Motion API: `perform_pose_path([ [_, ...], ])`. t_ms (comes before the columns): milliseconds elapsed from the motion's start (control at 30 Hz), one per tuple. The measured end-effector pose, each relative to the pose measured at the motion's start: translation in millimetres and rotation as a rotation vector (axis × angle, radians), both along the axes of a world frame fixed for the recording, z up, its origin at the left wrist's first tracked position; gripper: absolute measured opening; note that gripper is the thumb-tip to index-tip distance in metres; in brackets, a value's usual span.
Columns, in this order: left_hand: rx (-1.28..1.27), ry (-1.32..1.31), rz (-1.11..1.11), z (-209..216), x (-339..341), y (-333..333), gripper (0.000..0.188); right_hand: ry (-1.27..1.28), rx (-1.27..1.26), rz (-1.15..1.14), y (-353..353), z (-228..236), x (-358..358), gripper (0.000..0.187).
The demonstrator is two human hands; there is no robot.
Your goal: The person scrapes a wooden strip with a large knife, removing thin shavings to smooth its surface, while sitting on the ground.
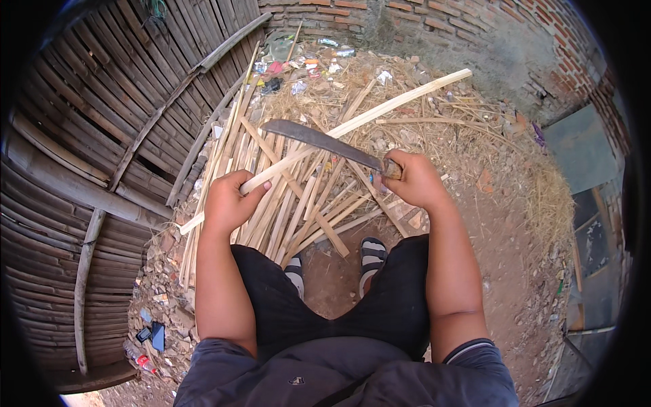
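Left grip: closed around long bamboo strip, holding it slanted, presumably steadying it.
Right grip: clenched on curved knife, blade across strip, apparently for shaving.
Beneath: bamboo strip pile on dirt ground.

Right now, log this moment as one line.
left hand: grips long pale bamboo strip | right hand: grips curved dark machete, blade across strip | below: pile of split bamboo slats
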State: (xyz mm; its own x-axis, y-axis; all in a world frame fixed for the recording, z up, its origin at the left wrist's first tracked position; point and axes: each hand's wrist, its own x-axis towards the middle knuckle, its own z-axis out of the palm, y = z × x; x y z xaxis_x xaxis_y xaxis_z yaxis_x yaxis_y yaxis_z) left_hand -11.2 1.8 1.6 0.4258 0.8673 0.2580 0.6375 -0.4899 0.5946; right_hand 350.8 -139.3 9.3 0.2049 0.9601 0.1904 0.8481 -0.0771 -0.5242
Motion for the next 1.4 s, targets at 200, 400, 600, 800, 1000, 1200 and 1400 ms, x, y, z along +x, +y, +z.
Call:
perform_pose_path([
  [200,0.036,0.053,0.048,5,5,1,0.035,0.235,0.135,-0.342,-3,-11,43,0.038],
  [400,0.095,0.024,0.013,1,14,-2,0.037,-0.015,-0.04,0.001,-3,0,-3,0.032],
  [600,-0.034,-0.005,-0.064,1,8,-1,0.041,0.242,-0.009,-0.014,1,-11,20,0.034],
  [800,-0.073,0.018,-0.082,-5,12,4,0.042,0.333,0.157,-0.13,0,-25,36,0.036],
  [1000,-0.06,-0.016,-0.125,-8,11,-3,0.041,-0.091,-0.079,0.088,-4,10,-15,0.034],
  [1200,-0.035,0.091,-0.068,1,8,2,0.043,0.253,0.081,-0.216,2,-17,45,0.034],
  [1400,0.018,0.085,-0.084,-2,9,3,0.042,0.213,0.041,-0.088,-2,-8,12,0.034],
])
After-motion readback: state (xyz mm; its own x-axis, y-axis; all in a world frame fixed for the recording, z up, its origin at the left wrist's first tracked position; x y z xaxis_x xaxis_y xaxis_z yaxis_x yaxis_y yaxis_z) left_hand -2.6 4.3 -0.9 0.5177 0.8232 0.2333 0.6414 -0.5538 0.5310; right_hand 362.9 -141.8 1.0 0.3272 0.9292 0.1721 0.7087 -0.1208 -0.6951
